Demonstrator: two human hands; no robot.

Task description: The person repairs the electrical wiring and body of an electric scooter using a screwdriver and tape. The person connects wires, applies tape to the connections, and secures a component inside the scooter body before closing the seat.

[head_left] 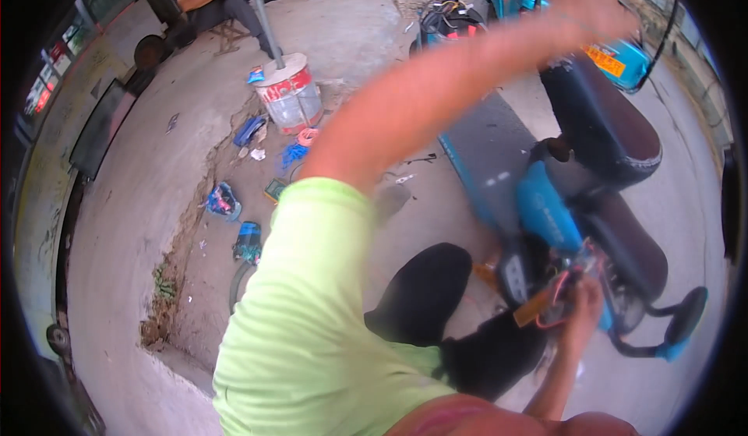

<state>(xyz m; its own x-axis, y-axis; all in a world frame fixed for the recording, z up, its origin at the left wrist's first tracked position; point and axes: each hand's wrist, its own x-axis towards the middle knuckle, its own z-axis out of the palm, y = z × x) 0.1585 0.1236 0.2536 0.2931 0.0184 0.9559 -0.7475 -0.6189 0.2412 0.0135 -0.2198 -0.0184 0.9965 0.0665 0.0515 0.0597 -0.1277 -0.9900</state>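
This is an open-air roadside repair spot for electric scooters. A blue scooter (580, 202) stands on cracked concrete ground (140, 225) with loose wires (565, 284) hanging out. Tools and small parts (248, 241) lie scattered near a paint bucket (290, 93) holding a pole.

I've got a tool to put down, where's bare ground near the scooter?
Bare concrete lies left of the cracked strip. It is crowded between the white bucket and the blue scooter, with small blue parts scattered along the crack.
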